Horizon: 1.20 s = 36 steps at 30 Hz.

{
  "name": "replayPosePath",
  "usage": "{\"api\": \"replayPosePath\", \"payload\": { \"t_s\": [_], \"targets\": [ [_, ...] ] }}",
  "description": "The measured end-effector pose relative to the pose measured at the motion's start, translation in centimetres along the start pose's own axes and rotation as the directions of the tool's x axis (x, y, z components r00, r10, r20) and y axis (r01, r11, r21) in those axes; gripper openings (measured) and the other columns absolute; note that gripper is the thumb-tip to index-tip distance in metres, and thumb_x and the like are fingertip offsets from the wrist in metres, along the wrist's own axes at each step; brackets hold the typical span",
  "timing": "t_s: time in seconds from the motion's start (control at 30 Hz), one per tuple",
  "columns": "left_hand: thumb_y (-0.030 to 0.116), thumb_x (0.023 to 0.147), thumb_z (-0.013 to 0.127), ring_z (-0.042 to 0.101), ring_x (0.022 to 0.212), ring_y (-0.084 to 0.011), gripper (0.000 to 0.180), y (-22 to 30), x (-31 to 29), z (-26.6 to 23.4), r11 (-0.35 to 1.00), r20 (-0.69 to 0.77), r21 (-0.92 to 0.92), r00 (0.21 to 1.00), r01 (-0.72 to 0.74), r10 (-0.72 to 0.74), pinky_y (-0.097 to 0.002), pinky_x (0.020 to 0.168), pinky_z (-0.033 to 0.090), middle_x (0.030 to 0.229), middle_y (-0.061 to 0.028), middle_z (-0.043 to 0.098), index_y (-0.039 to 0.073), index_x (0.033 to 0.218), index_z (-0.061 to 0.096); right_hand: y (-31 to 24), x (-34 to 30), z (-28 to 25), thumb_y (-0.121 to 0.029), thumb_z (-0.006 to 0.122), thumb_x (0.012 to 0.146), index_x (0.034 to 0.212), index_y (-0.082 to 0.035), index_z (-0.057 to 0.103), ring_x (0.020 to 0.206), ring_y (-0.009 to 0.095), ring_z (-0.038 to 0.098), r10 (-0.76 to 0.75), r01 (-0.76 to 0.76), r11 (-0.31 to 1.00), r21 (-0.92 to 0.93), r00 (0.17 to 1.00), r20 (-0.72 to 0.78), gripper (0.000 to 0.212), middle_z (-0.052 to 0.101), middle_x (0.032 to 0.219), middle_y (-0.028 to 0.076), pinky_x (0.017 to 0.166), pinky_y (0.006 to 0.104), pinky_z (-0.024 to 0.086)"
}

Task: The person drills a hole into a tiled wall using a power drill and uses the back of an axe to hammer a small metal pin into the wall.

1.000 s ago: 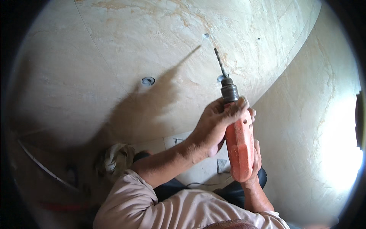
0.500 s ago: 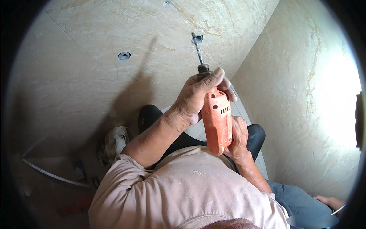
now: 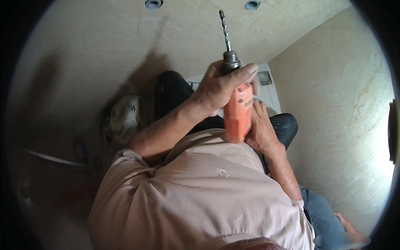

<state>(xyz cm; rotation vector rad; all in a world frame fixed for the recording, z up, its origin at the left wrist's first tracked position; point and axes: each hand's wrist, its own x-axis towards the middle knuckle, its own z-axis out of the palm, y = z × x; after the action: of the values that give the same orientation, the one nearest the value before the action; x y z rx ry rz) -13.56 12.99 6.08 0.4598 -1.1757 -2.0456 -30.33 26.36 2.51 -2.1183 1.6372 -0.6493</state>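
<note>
An orange power drill (image 3: 237, 118) is held in front of my chest, slightly blurred. Its long spiral drill bit (image 3: 226, 31) points up and away toward the tiled wall, apart from it. My left hand (image 3: 223, 85) wraps round the drill's front end, just behind the dark metal chuck (image 3: 230, 60), thumb across the top. At the drill's right side, my right hand (image 3: 263, 129) grips it lower down; the handle and some fingertips are hidden behind the body. Two round pipe openings, a left one (image 3: 153, 3) and a right one (image 3: 252, 5), show in the wall ahead.
A second tiled wall (image 3: 333, 83) rises on the right. Near the corner is a square floor drain (image 3: 264, 78). A pale cloth bag (image 3: 125, 114) lies left of my knee, and a pale strip (image 3: 56, 158) farther left. Another person's grey trouser leg (image 3: 327, 208) is at lower right.
My view has tilted down, so the pipe openings sit higher and the floor drain shows. The bit no longer overlaps the right opening. Both hands keep hold of the drill.
</note>
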Motion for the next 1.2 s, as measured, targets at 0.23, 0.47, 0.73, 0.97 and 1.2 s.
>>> {"api": "replayPosePath", "payload": {
  "t_s": [0.23,0.47,0.73,0.97,1.2],
  "targets": [
    [0.044,0.105,0.066,0.069,0.073,-0.0167,0.04,2.9,-7.5,-8.2,0.951,-0.031,0.248,0.982,0.187,-0.185,-0.0334,0.068,0.057,0.081,-0.0147,0.072,0.006,0.099,0.053,6.3,7.6,2.5,0.003,0.063,0.086,0.124,0.0,0.071,0.107,0.038,0.068,0.253,-0.225,0.931,0.288,0.965,-0.063,0.039,0.07,0.114,0.019,0.1,0.0454,0.053],
    [0.043,0.109,0.054,0.07,0.077,-0.0282,0.045,-0.1,-13.9,-9.4,0.997,-0.046,-0.023,0.997,0.068,-0.069,-0.0408,0.079,0.057,0.082,-0.0206,0.071,-0.001,0.107,0.057,20.2,13.1,23.3,-0.02,0.064,0.094,0.126,-0.004,0.074,0.108,0.04,0.072,0.372,-0.444,0.892,0.08,0.824,0.428,0.037,0.074,0.116,0.025,0.1,0.0429,0.056],
    [0.038,0.101,0.07,0.068,0.086,-0.0217,0.045,0.6,-19.9,-12.1,0.971,-0.4,-0.02,0.888,0.237,-0.225,-0.0391,0.087,0.054,0.09,-0.0109,0.069,0.0,0.119,0.056,23.1,20.8,38.6,-0.019,0.058,0.095,0.136,-0.009,0.061,0.12,0.042,0.059,0.106,-0.049,0.986,-0.161,0.923,0.369,0.042,0.062,0.128,0.023,0.103,0.0509,0.052],
    [0.046,0.101,0.065,0.072,0.081,-0.0337,0.053,-0.2,-18.9,-14.4,0.974,-0.469,-0.118,0.853,0.194,-0.227,-0.0462,0.081,0.057,0.085,-0.0212,0.071,-0.003,0.12,0.062,26.2,21.1,41.0,-0.018,0.067,0.096,0.129,0.003,0.058,0.104,0.036,0.066,0.247,-0.184,0.953,-0.239,0.931,0.268,0.04,0.064,0.119,0.024,0.086,0.0461,0.058],
    [0.032,0.11,0.056,0.072,0.088,-0.0264,0.034,-0.9,-16.4,-14.9,0.97,-0.365,-0.24,0.922,0.038,-0.126,-0.0387,0.086,0.057,0.091,-0.0174,0.073,0.0,0.114,0.065,12.8,16.0,21.1,-0.006,0.052,0.1,0.134,-0.001,0.06,0.074,0.013,0.05,0.375,-0.632,0.336,0.698,0.77,0.516,0.035,0.054,0.089,0.002,0.068,0.0291,0.046]
  ]
}}
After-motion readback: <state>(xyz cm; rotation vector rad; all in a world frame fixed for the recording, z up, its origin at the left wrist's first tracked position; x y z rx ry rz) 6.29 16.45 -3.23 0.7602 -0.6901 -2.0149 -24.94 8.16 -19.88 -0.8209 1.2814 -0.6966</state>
